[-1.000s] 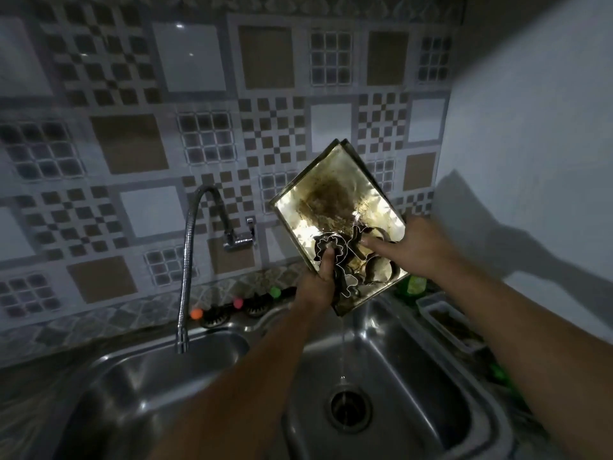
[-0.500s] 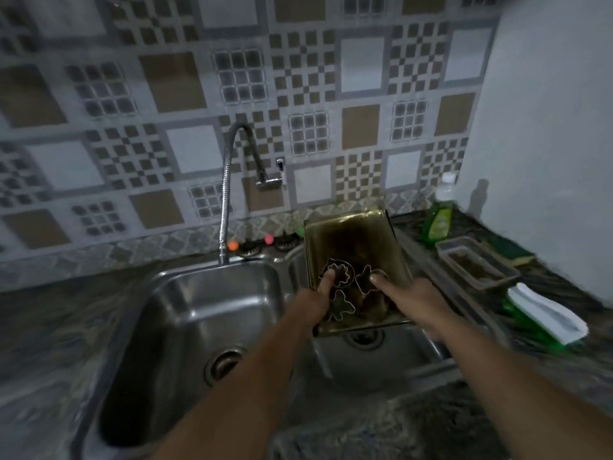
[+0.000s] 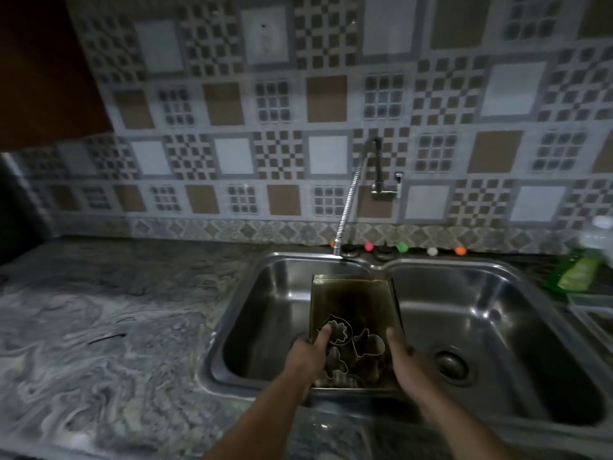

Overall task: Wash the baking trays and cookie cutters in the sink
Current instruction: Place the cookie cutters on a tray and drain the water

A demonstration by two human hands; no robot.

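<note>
I've got both hands on the baking tray right now, held over the double sink — it sits above the divider, mostly over the left basin. My left hand grips the tray's left edge, thumb stretched up inside it and pressing on a scalloped cookie cutter. My right hand clasps the right edge, thumb lying along the rim; the other fingers are hidden beneath, so I can't see how they curl.

Inside the tray, the metal cookie cutters are bunched at the near end, close to my hands — one heart-like outline sits just beside the scalloped one, and more lie below, though their shapes blur in the dim light. The tray's floor looks dark and stained toward the middle.

The flexible faucet arches from the wall and points down to the back rim of the left basin. The right basin's drain shows just beside my right hand. A green soap bottle stands at the far right on the marbled counter, and small coloured balls line the sink's back ledge.
</note>
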